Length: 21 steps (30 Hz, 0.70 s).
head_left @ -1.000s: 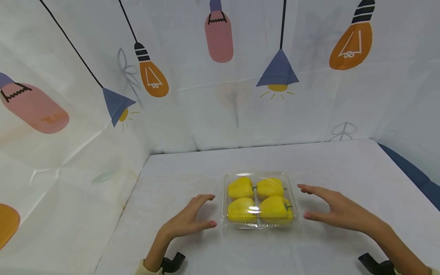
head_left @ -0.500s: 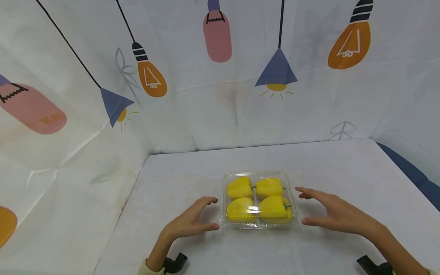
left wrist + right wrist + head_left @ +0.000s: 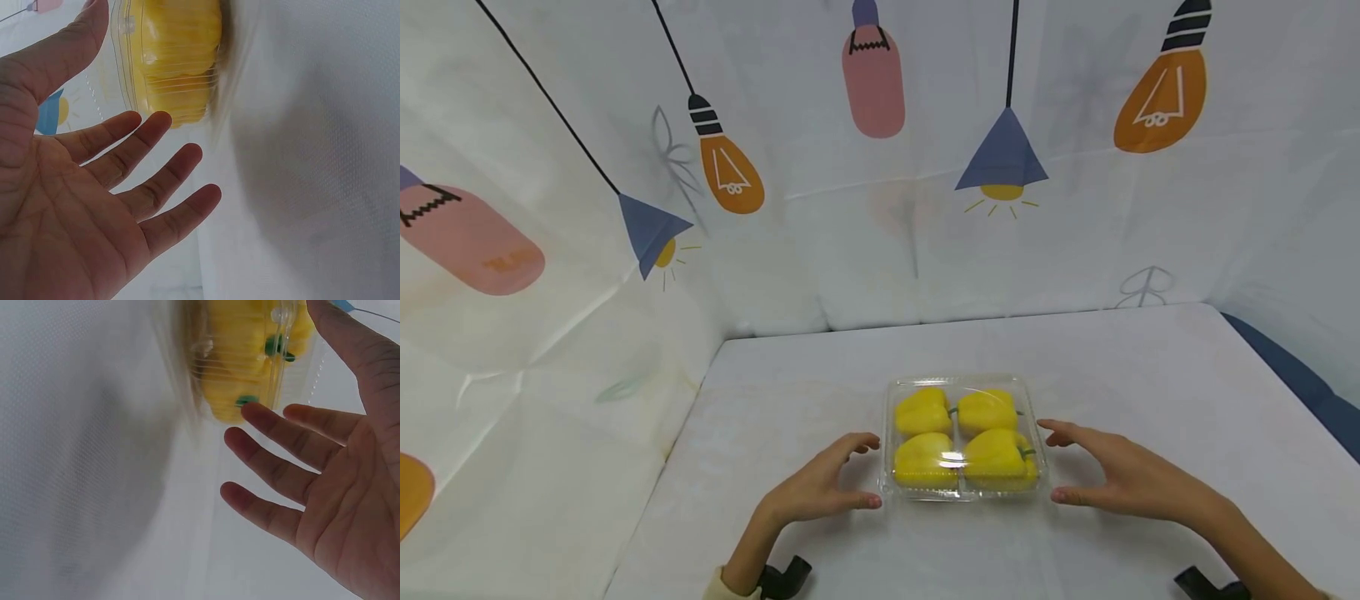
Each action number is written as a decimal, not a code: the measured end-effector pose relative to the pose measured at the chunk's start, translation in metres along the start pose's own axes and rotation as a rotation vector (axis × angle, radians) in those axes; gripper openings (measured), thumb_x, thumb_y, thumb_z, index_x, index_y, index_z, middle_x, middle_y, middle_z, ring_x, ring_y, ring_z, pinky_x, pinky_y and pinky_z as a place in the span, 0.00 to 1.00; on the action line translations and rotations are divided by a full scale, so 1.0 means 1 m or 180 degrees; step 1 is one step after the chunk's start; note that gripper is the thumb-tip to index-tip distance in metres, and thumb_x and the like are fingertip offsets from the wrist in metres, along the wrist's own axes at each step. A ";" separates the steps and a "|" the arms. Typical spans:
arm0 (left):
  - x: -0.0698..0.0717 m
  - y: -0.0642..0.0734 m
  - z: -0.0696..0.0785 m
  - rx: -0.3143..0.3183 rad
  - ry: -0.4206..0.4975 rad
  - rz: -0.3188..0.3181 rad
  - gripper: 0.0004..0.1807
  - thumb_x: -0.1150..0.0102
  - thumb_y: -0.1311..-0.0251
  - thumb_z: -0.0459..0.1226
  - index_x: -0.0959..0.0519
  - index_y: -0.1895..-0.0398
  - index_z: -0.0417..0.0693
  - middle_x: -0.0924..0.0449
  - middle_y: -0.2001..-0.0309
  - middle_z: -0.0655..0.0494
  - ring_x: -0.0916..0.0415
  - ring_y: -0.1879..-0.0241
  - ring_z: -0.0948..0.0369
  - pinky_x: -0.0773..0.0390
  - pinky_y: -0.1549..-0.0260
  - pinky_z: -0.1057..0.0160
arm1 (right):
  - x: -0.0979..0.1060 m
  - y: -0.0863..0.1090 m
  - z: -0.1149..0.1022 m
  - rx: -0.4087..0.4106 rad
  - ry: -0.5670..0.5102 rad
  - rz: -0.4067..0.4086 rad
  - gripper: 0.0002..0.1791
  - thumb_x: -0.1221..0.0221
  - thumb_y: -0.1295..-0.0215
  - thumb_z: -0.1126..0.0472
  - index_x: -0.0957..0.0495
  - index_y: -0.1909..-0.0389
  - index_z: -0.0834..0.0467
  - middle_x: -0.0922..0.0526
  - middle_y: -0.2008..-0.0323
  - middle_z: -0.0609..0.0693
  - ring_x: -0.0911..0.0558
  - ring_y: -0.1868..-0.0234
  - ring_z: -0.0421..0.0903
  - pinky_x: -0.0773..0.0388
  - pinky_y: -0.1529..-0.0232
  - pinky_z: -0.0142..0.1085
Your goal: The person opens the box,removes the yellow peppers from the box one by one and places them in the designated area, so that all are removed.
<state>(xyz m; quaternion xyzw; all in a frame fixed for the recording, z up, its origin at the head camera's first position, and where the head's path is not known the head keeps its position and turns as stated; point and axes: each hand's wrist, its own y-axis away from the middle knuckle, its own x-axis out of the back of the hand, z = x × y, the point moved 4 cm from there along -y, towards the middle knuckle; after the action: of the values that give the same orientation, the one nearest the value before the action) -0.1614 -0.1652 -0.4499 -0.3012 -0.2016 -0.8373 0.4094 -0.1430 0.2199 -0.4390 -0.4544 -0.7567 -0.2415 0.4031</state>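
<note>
Four peppers (image 3: pixel 997 457) already sit inside the clear box (image 3: pixel 955 495); left hand (image 3: pixel 816 485) near eight o'clock, right hand (image 3: pixel 1131 477) near four, fingers spread, box not yet gripped.

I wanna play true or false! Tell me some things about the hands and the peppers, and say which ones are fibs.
1. Four bell peppers are inside the clear plastic container. True.
2. The peppers are red. False: the peppers are yellow.
3. The left hand is squeezing a pepper. False: the left hand holds nothing.
4. The container is between the left hand and the right hand. True.
5. The tabletop is black. False: the tabletop is white.
</note>
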 end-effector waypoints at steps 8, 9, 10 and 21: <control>-0.001 -0.001 0.001 0.0024 -0.0023 0.0024 0.43 0.31 0.52 0.53 0.39 0.33 0.53 0.34 0.39 0.63 0.35 0.40 0.58 0.32 0.43 0.49 | -0.002 -0.001 -0.002 0.0073 0.0082 0.0022 0.43 0.38 0.50 0.34 0.37 0.34 0.45 0.22 0.48 0.42 0.23 0.48 0.48 0.22 0.55 0.48; -0.001 -0.002 0.001 0.0025 -0.0023 0.0030 0.43 0.31 0.52 0.53 0.39 0.34 0.53 0.33 0.39 0.63 0.35 0.40 0.58 0.32 0.43 0.49 | -0.002 -0.001 -0.002 0.0075 0.0078 0.0023 0.43 0.38 0.50 0.34 0.37 0.34 0.46 0.22 0.48 0.42 0.23 0.48 0.48 0.22 0.55 0.49; -0.002 -0.002 0.001 0.0024 -0.0018 0.0034 0.43 0.30 0.53 0.52 0.39 0.34 0.53 0.33 0.39 0.63 0.35 0.40 0.58 0.32 0.43 0.49 | -0.003 -0.001 -0.002 0.0078 0.0078 0.0028 0.42 0.38 0.49 0.34 0.36 0.34 0.46 0.22 0.49 0.42 0.23 0.48 0.48 0.22 0.55 0.49; -0.005 -0.006 0.001 0.0037 0.0045 0.0092 0.44 0.30 0.53 0.51 0.39 0.34 0.51 0.32 0.40 0.58 0.32 0.41 0.56 0.30 0.45 0.49 | -0.003 -0.001 -0.006 0.0058 0.0091 0.0054 0.40 0.40 0.46 0.35 0.35 0.35 0.49 0.21 0.49 0.43 0.22 0.47 0.49 0.23 0.54 0.49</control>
<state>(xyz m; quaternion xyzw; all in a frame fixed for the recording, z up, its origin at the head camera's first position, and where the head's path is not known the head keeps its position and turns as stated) -0.1633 -0.1583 -0.4534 -0.2958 -0.1992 -0.8322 0.4245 -0.1405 0.2134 -0.4383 -0.4536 -0.7492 -0.2377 0.4201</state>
